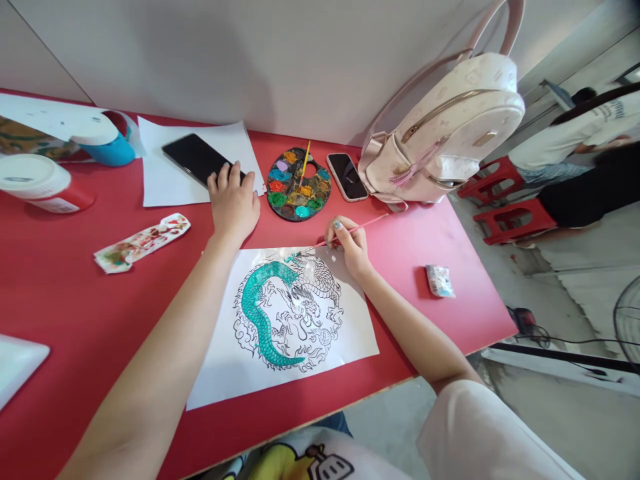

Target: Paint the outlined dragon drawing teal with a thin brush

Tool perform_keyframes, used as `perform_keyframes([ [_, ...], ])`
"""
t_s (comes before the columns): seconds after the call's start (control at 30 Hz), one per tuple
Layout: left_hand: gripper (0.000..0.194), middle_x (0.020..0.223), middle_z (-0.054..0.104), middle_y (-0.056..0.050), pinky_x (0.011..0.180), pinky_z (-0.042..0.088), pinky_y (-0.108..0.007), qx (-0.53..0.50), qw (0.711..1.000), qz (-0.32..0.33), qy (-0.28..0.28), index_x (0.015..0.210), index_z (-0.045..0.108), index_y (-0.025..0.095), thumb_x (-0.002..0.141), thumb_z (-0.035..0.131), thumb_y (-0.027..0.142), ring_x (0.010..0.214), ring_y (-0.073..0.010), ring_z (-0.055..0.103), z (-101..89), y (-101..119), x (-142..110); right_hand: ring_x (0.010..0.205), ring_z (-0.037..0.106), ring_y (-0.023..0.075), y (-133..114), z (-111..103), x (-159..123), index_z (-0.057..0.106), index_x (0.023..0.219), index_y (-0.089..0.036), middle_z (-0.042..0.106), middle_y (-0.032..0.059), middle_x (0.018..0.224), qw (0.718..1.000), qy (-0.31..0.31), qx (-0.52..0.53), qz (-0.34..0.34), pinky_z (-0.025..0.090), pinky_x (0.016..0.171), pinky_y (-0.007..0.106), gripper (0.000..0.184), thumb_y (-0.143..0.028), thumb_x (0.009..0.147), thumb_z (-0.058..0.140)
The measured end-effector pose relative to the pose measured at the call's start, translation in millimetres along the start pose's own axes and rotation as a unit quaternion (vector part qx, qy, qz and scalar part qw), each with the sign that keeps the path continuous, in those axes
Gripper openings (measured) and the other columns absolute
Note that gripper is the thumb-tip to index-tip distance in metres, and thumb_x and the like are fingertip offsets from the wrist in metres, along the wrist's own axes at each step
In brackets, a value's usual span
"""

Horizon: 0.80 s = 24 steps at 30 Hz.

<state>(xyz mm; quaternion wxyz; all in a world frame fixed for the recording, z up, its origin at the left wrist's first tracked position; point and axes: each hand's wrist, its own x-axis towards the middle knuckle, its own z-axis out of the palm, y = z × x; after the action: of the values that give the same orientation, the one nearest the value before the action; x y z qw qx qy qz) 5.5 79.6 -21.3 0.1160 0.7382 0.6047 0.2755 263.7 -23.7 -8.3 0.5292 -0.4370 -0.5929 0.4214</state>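
Note:
My right hand [350,247] pinches a thin paintbrush [369,223] with a pink handle, its tip at the upper edge of a dragon drawing [320,343] on white paper. Part of the dragon's body is painted turquoise; the rest is black outline. My left hand [233,200] lies with its fingers spread over the lower right end of a black smartphone [193,157], which rests on blank white paper [160,183]. Between and beyond my hands sits a round paint palette [287,177] with several colours, a yellow brush [305,163] lying across it.
A pink-cased phone [347,177] and a cream backpack [450,127] stand by the wall. Jars, including a red-and-white one [40,183], and a paint-stained strip [143,243] lie left. A small packet [440,281] is right on the red table [480,313]. People sit on red stools [515,220] beyond.

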Motion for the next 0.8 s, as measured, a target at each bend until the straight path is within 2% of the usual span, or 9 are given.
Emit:
perform_keyframes([
  [0.33,0.055,0.19,0.05,-0.015,0.146,0.02,-0.081,-0.003,1.0,-0.006,-0.004,0.158,0.071,0.026,0.106,0.053,0.028,0.18,-0.0471,0.035,-2.6,3.6,-1.3,0.055,0.049,0.0138,-0.7,0.1,-0.3,0.064,0.069,-0.025,0.056,-0.0028,0.061,1.0,-0.002,0.0,0.003,0.044,0.057,0.031,0.072,-0.089,0.102,0.071],
  [0.5,0.056,0.193,0.045,-0.016,0.148,0.019,-0.078,0.005,1.0,-0.015,-0.026,0.159,0.07,0.023,0.106,0.054,0.027,0.182,-0.0468,0.032,-5.0,5.2,-0.8,0.055,0.047,0.0138,-0.3,0.2,-1.2,0.064,0.069,-0.025,0.055,-0.0029,0.06,1.0,0.008,0.001,-0.004,0.043,0.056,0.031,0.072,-0.088,0.104,0.07],
  [0.8,0.053,0.19,0.049,-0.014,0.147,0.02,-0.079,-0.003,1.0,-0.011,-0.009,0.156,0.07,0.027,0.108,0.05,0.028,0.181,-0.0448,0.035,-3.5,5.0,-1.6,0.055,0.047,0.0137,-2.5,0.6,-0.7,0.063,0.068,-0.025,0.055,-0.0028,0.061,1.0,0.002,-0.014,0.004,0.044,0.057,0.031,0.074,-0.091,0.102,0.068],
])
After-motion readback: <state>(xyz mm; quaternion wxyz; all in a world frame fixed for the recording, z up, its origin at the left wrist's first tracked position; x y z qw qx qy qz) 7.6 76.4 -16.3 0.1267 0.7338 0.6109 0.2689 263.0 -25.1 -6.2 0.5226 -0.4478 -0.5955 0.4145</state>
